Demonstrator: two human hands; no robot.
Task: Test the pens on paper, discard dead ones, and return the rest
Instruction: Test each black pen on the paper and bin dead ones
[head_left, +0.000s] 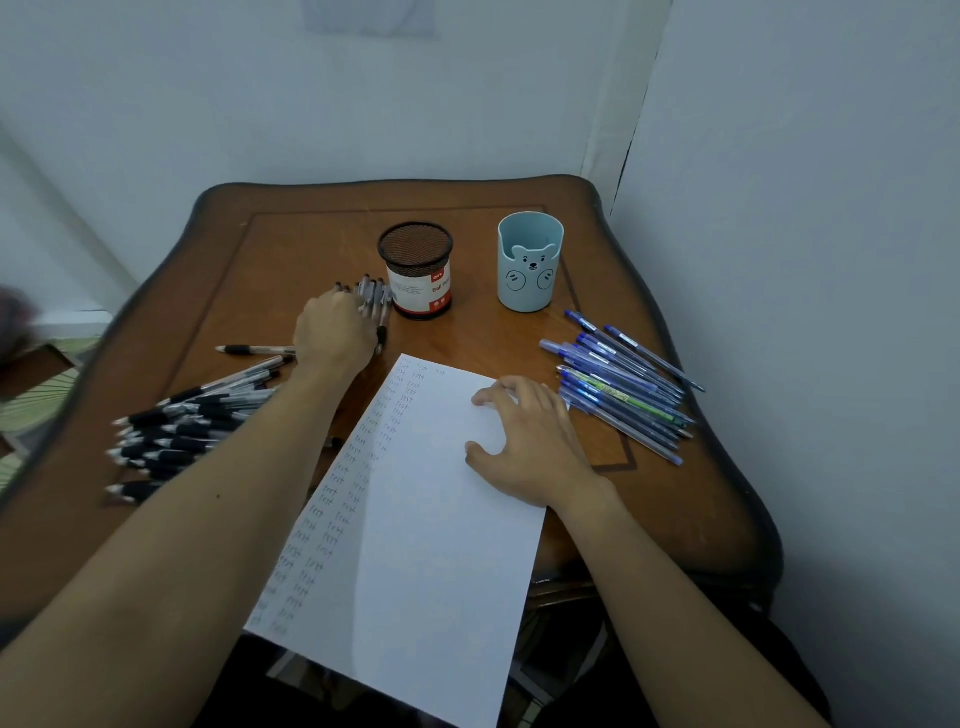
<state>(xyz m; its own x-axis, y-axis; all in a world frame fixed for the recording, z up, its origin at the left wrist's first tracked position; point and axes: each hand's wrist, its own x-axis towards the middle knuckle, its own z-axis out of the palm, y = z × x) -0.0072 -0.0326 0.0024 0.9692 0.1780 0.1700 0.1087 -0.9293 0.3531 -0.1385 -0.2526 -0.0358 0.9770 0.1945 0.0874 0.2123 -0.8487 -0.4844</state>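
While the right hand (524, 441) lies on the sheet of paper (415, 519) with its grip wide and fingers spread, the left hand (335, 332) reaches to the bundle of black pens (375, 299) just beside the mesh pen cup (415, 260), its grip curled over them. A heap of black pens (192, 415) lies at the left of the bench (291, 249), and blue pens (618, 384) lie at its right near the bear cup (530, 270).
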